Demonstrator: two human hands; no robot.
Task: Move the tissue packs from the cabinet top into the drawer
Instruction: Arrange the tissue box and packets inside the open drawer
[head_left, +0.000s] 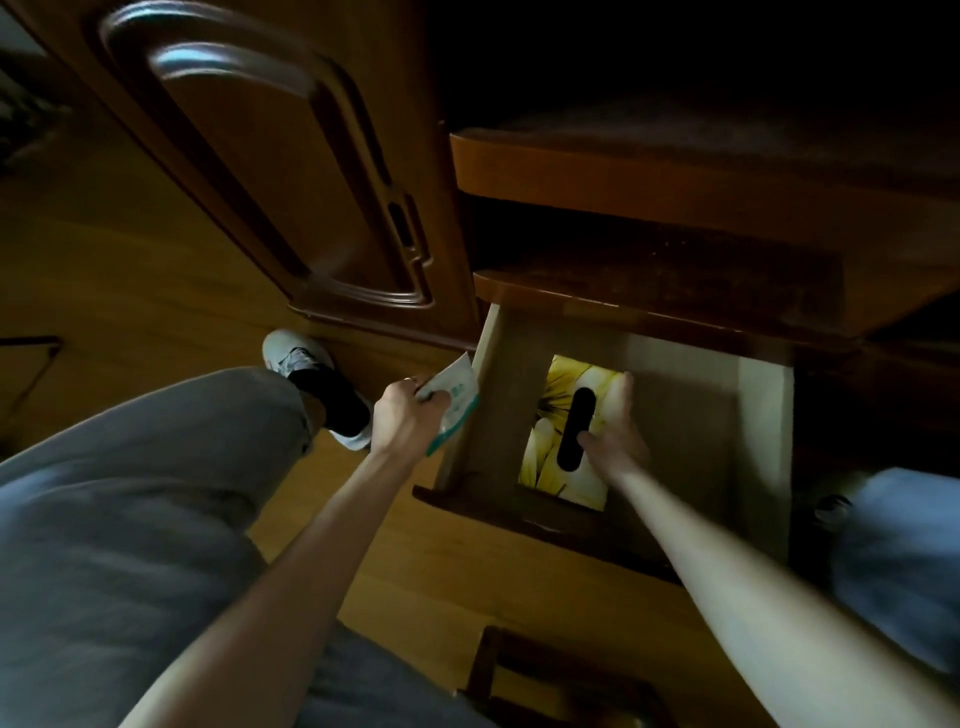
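Observation:
The drawer (506, 395) stands pulled out below the cabinet top (675, 171). Inside it lies a yellow flowered tissue box (558, 441) with a dark oval slot. My right hand (615, 426) is down in the drawer, fingers and thumb on the box's right side. My left hand (408, 415) hovers just outside the drawer's left wall, shut on a white tissue pack (454, 397) with teal print. The cabinet top is dark and I can make out no packs on it.
A carved wooden cabinet door (270, 171) rises at the left. My grey-trousered legs and a shoe (311, 374) rest on the wooden floor (130, 291). A dark wooden piece of furniture (545, 680) sits at the bottom.

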